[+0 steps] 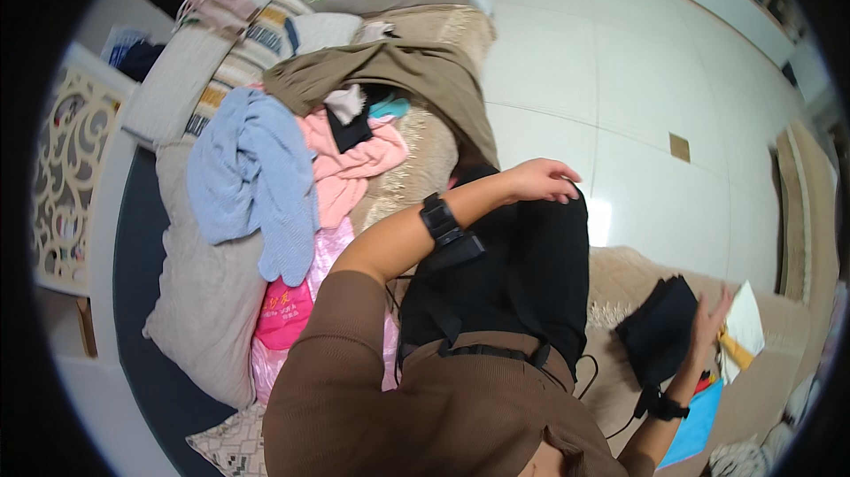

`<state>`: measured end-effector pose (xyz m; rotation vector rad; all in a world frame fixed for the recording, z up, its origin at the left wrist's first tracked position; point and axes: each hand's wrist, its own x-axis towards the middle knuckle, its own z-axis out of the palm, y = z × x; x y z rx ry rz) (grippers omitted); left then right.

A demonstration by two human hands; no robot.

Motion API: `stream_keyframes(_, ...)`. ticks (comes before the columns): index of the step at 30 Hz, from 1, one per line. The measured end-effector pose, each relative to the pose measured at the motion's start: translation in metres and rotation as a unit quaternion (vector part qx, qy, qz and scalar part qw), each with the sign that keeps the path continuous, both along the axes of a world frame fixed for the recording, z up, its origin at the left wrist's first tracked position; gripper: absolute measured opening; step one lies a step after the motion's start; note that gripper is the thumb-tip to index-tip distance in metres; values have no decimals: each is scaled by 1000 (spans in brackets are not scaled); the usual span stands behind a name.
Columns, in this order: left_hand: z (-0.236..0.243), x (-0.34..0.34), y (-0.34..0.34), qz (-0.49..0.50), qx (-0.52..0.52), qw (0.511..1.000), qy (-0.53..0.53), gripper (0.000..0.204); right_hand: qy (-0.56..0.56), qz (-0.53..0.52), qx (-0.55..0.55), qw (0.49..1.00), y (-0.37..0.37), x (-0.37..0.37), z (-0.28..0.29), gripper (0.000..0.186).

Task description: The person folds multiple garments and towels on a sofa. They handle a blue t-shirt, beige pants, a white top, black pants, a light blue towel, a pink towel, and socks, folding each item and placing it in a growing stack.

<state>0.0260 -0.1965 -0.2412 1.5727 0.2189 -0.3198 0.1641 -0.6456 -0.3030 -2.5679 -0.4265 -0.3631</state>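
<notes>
My left hand (542, 181) hovers over my knee in black trousers (540, 247). Its fingers are loosely curled but apart, and nothing shows in them. On the sofa to my right, my right hand (707, 325) has its fingers stretched out, with nothing seen in its grasp. Just left of it lies a folded black cloth (660, 326); whether the palm touches it I cannot tell. A white and yellow flat item (742, 335) lies just beyond the right fingers. A bright blue flat item (695, 428) shows by the right wrist.
Left of me on the sofa are a light blue knitted garment (252, 176), a pink garment (341, 180) and a pink plastic bag (288, 313). An olive garment (398, 70) hangs over the sofa's edge. Grey cushions (208, 300) line the backrest. Pale floor tiles (567, 61) stretch ahead.
</notes>
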Motion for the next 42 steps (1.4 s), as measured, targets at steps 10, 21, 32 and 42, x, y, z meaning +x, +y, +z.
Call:
stream_keyframes(10,-57,-208,243,426,324,845,20,40,381,470,23,796,418,-60,74,36)
stream_keyframes(21,-70,-185,404,658,258,702,87,76,497,507,-35,703,533,-76,50,33)
stream_keyframes(32,-82,-191,463,877,-248,393,-120,30,537,463,-23,704,523,-47,32,31)
stream_keyframes(42,72,-124,360,627,147,704,-299,48,456,500,8,736,508,-17,79,31)
